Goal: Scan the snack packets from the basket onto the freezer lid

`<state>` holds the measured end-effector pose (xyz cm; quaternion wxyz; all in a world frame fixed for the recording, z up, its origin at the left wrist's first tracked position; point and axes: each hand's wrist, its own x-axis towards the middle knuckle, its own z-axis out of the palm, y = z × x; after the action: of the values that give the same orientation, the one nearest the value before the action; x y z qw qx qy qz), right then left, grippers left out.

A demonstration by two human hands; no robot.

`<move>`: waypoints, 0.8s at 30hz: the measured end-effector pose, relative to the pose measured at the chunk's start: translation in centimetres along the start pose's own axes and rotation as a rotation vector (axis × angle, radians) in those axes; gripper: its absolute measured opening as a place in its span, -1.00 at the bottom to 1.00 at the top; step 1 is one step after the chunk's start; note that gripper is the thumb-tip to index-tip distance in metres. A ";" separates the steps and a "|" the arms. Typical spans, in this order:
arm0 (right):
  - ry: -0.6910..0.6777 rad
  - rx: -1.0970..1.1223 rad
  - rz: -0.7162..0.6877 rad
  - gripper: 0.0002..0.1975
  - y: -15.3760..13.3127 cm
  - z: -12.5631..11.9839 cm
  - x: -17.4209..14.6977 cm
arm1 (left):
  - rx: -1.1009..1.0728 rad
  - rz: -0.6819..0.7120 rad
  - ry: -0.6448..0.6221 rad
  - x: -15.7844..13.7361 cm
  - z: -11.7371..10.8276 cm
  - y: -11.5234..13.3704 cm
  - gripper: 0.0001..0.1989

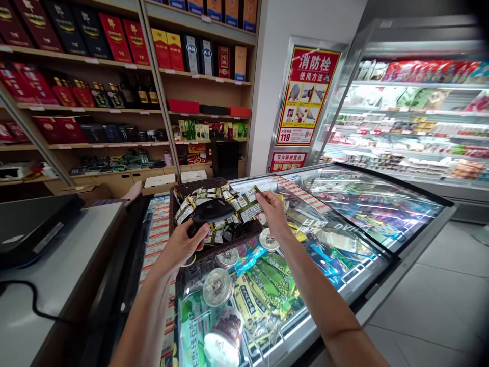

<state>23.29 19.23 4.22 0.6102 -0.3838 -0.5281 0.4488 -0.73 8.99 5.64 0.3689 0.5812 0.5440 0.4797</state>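
My left hand is closed round the handle of a black barcode scanner, whose head points to the right. Between the thumb and fingers of my right hand is a small snack packet with printed text and a barcode, held in front of the scanner's head. Beneath both hands a dark brown woven basket holds several similar packets. It rests on the glass top of a chest freezer.
Through the freezer glass show ice cream tubs and wrapped ice pops. At left stands a counter with a black device and a cable. Shelves of boxed bottles line the back; a lit refrigerated display is at right.
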 end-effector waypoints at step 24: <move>-0.561 -0.108 -0.019 -0.54 -0.5 1.5 -1.6 | -0.105 -0.084 0.308 0.2 2.4 -0.6 -0.50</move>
<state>21.80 17.51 4.44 0.4230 -0.2716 -0.7032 0.5029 1.38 9.49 4.47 0.3309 0.4576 0.5922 0.5748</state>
